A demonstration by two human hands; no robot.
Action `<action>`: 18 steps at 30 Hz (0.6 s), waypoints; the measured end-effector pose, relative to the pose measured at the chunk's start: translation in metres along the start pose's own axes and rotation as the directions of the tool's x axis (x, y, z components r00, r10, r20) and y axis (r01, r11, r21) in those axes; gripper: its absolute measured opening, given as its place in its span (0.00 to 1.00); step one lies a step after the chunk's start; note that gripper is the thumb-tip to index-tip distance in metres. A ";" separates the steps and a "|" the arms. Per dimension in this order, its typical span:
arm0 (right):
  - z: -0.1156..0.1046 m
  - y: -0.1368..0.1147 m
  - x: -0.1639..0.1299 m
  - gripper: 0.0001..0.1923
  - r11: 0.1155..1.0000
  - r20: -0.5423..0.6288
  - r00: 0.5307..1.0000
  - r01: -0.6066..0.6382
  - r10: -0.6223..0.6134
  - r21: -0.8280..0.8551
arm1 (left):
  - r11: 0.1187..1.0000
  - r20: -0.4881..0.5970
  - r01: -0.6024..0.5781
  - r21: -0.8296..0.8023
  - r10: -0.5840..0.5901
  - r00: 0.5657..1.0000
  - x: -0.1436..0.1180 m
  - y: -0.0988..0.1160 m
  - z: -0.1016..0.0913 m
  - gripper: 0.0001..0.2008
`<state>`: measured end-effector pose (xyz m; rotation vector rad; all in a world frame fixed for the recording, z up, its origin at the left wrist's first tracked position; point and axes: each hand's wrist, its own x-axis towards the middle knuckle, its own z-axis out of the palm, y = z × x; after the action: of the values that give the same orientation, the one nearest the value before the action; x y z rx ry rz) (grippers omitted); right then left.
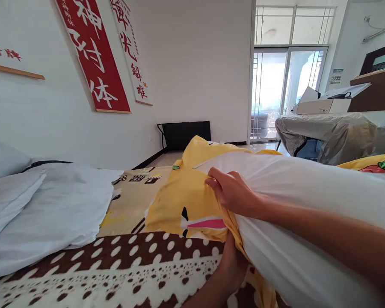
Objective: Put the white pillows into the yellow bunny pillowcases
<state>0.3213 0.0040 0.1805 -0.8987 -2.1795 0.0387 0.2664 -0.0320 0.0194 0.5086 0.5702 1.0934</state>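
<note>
A yellow cartoon-print pillowcase [186, 201] half covers a long white pillow [308, 201]. Both lie on our brown-and-cream dotted blanket [115, 269] beside folded white bedding [51, 209], near a white wall with red banners [93, 55]. Our right hand [232, 192] pinches the case's edge; our left hand [232, 265] grips it underneath.

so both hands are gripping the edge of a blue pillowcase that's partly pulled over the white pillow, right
Not quite: the pillowcase is yellow, not blue, as the head view shows. The right hand grips its edge from above and the left hand from below, with the case partly over the white pillow.
</note>
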 end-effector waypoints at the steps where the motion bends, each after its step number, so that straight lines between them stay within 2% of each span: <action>1: -0.003 -0.004 -0.001 0.09 0.998 0.018 0.998 0.059 -0.058 -0.031 | 1.000 0.045 -0.026 -0.010 0.026 0.999 0.010 -0.006 0.006 0.33; 4: -0.008 -0.001 -0.005 0.08 0.960 0.118 0.963 0.255 -0.241 -0.115 | 0.997 0.219 -0.078 0.019 0.072 0.973 0.042 -0.022 0.028 0.33; 6: -0.008 0.012 -0.009 0.07 0.917 0.232 0.911 0.376 -0.341 -0.133 | 0.981 0.276 -0.100 0.169 0.050 0.960 0.061 -0.033 0.040 0.32; 8: -0.005 0.034 -0.019 0.08 0.867 0.343 0.843 0.480 -0.414 -0.132 | 0.938 0.281 -0.085 0.336 -0.013 0.960 0.076 -0.042 0.046 0.30; 10: 0.002 0.063 -0.038 0.09 0.814 0.426 0.784 0.558 -0.451 -0.164 | 0.890 0.265 -0.020 0.455 -0.114 0.957 0.082 -0.049 0.042 0.28; 12: 0.011 0.095 -0.065 0.10 0.759 0.479 0.757 0.602 -0.445 -0.246 | 0.827 0.233 0.030 0.561 -0.193 0.953 0.079 -0.048 0.031 0.24; 15: 0.021 0.140 -0.111 0.12 0.714 0.450 0.800 0.578 -0.397 -0.396 | 0.686 0.191 -0.023 0.727 -0.170 0.967 0.056 -0.023 0.006 0.13; 18: 0.020 0.165 -0.141 0.13 0.767 0.335 0.876 0.471 -0.348 -0.436 | 0.575 0.165 -0.141 0.806 0.010 0.986 0.029 0.034 -0.019 0.14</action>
<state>0.4702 0.0460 0.0269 -0.6797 -2.6272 -0.7157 0.2415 0.0090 0.0217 1.4389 0.9345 0.8020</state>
